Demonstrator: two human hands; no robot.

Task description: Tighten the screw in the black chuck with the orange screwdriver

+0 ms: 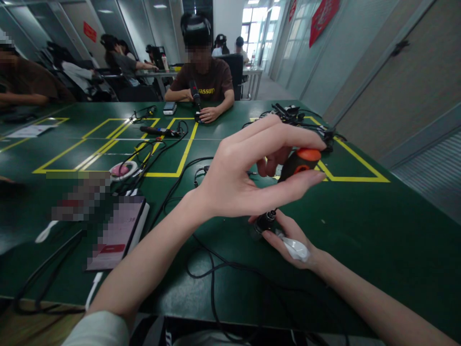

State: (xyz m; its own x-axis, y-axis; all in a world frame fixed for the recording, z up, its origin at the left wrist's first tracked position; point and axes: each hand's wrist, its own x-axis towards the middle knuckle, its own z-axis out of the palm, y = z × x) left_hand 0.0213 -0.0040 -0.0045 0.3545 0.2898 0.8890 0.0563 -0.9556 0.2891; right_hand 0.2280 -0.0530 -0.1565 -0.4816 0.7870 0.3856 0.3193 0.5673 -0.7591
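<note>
My left hand (248, 173) is raised over the green table (378, 230), with its fingertips and thumb closed around the orange-and-black handle of a screwdriver (300, 161). The screwdriver tilts down and to the left, and its tip meets a small black cylindrical part (265, 222). My right hand (288, 238) rests on the table just below and pinches that part. A white wad or wrap (296, 249) lies against its palm. The left hand hides part of the handle.
Black cables (212, 269) loop across the table near me. A white device with a screen (120, 230) lies at the left, with a pink round object (123, 170) beyond it. Yellow tape lines (187, 149) mark boxes. A person sits opposite (205, 81) holding a tool; more people sit at far left.
</note>
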